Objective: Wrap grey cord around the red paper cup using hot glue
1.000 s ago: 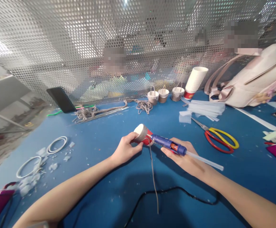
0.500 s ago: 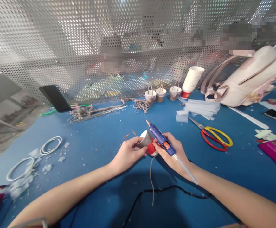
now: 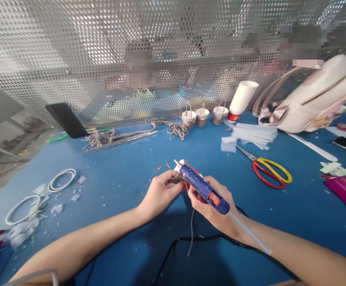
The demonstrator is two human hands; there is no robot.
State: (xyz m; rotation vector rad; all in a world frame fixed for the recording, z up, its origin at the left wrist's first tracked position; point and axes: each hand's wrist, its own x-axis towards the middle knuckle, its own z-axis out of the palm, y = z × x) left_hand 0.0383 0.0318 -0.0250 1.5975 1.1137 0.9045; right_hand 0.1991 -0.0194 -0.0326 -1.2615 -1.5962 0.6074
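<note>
Lowered, the glue gun (image 3: pixel 201 186) now hides much of the paper cup (image 3: pixel 178 178).

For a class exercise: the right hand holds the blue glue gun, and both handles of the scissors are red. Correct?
No: the head view shows the scissors with one red handle and one yellow. The right hand holds the blue glue gun.

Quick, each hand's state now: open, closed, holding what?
Left hand: closed, holding the paper cup.
Right hand: closed, holding the blue glue gun.

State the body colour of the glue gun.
The glue gun has a dark blue body, clearest in the head view.
</note>
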